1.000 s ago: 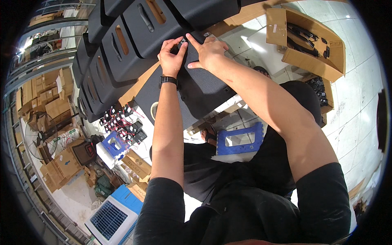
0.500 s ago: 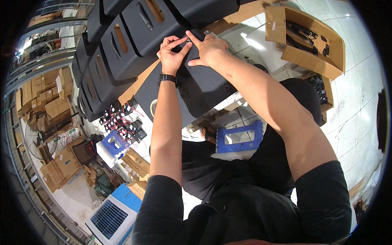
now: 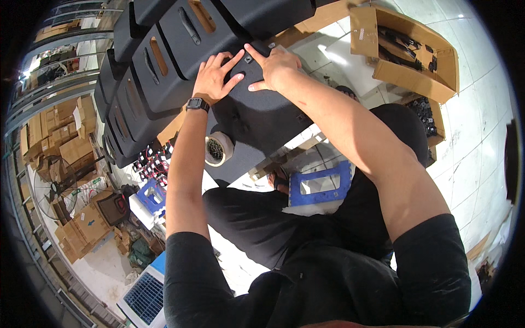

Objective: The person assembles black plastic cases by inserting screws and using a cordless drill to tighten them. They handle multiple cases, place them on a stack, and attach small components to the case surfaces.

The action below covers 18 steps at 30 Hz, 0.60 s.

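Observation:
A large dark-grey textured box point(image 3: 257, 128), like a speaker cabinet, lies in front of me. On its far end sits a small square fitting point(image 3: 248, 59) with a hole in it. My left hand point(image 3: 212, 79) rests on the surface left of that fitting, fingers spread and holding nothing visible. To its right, my right hand point(image 3: 278, 68) has thumb and index finger apart, the index tip beside the fitting. Nothing shows in its grip. Near my left forearm, a round pale tub point(image 3: 220, 148) of small screws stands on the box.
Several similar dark cabinets point(image 3: 158, 60) with handles stand at far left. An open carton point(image 3: 410, 52) of black parts lies at far right. A blue step stool point(image 3: 320, 183) stands below the box; wired parts point(image 3: 150, 164) lie left. A person's foot point(image 3: 278, 179) shows near the stool.
My left hand has moved left, away from my right, and its fingers have spread. The square fitting and the tub of screws have come into clearer view. The right hand has barely shifted.

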Available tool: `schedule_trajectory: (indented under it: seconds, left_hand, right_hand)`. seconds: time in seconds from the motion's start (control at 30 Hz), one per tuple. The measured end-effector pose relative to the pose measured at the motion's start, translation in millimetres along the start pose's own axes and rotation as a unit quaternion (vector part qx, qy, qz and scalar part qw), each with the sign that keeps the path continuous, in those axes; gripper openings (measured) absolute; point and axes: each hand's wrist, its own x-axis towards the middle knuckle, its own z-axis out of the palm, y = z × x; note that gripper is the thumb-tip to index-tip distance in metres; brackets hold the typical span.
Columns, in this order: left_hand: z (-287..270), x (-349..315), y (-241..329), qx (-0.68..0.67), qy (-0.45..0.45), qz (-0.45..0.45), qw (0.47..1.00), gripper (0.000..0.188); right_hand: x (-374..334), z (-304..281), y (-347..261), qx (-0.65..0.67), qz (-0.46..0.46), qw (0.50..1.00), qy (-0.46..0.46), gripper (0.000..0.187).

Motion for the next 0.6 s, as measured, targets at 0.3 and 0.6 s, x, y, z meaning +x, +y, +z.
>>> schedule_trajectory:
  seconds: [0.3, 0.6]
  left_hand:
    - [14, 15, -35, 0.008, -0.052, 0.093, 0.994, 0.072]
    - [13, 14, -31, -0.012, -0.057, 0.084, 0.995, 0.074]
  right_hand:
    - [3, 12, 2, 0.034, -0.008, 0.999, 0.039, 0.127]
    - [-1, 11, 2, 0.023, -0.006, 0.998, 0.052, 0.127]
